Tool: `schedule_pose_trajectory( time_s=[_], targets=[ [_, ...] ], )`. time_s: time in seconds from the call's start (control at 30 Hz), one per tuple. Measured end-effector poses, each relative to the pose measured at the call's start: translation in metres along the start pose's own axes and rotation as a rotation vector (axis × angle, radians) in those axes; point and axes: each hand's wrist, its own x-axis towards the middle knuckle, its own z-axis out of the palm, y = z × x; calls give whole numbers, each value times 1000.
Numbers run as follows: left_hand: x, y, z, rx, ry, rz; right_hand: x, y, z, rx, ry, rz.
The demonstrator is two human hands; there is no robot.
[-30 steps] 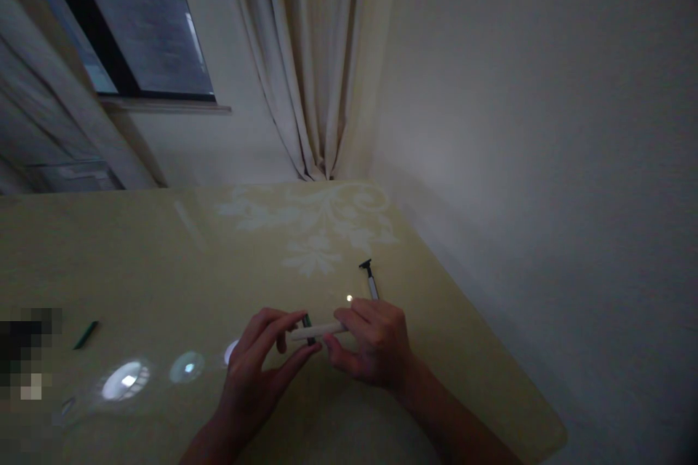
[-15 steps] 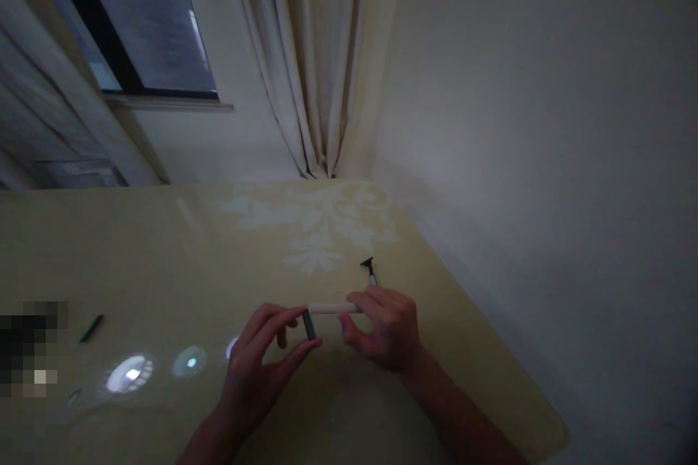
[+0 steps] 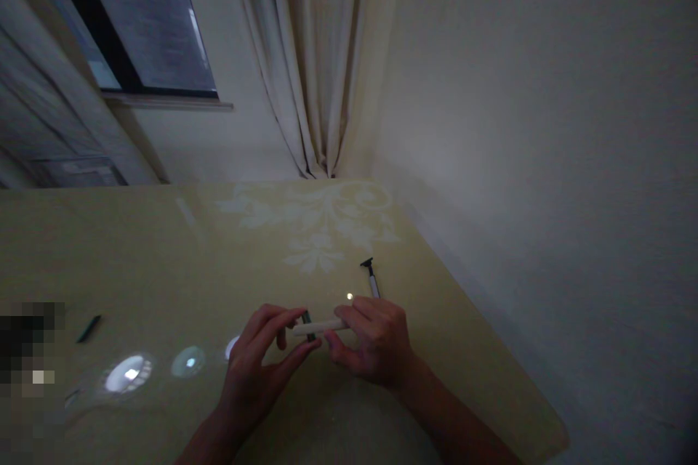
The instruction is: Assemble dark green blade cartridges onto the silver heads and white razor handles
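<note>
Between the thumb and fingertips of my left hand (image 3: pixel 262 352) is a small dark narrow piece (image 3: pixel 307 317), held on end. My right hand (image 3: pixel 376 338) pinches a pale slender stick (image 3: pixel 316 328) lying almost level. The stick's free end passes across the middle of the dark piece; whether it touches cannot be made out. Just beyond my right hand, a razor (image 3: pixel 373 280) with a black T-shaped head and grey handle lies on the table, its lower end partly hidden by that hand.
A dark greenish strip (image 3: pixel 89 328) lies at the left of the glossy yellowish table (image 3: pixel 163 254). Lamp reflections (image 3: pixel 129 374) show on its surface. A wall (image 3: pixel 518 196) runs along the right edge, and curtains (image 3: pixel 313 58) hang behind.
My right hand has moved slightly left and down with the stick, whose tip now crosses the dark piece instead of being at its top. My left hand has barely moved.
</note>
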Motion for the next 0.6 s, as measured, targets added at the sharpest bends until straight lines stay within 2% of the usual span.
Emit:
schedule_pose_trajectory(
  time_s=[0.2,0.33,0.5,0.6],
  targets=[
    [1,1,0,2,11,14,-1,1,1,17,24,55],
    [0,0,1,-7,4,9,-1,0,2,49,-6,-4],
    [1,1,0,-3,4,-15,0,2,1,26,52,50],
    [1,1,0,3,11,-7,-1,1,3,38,25,8]
  ],
)
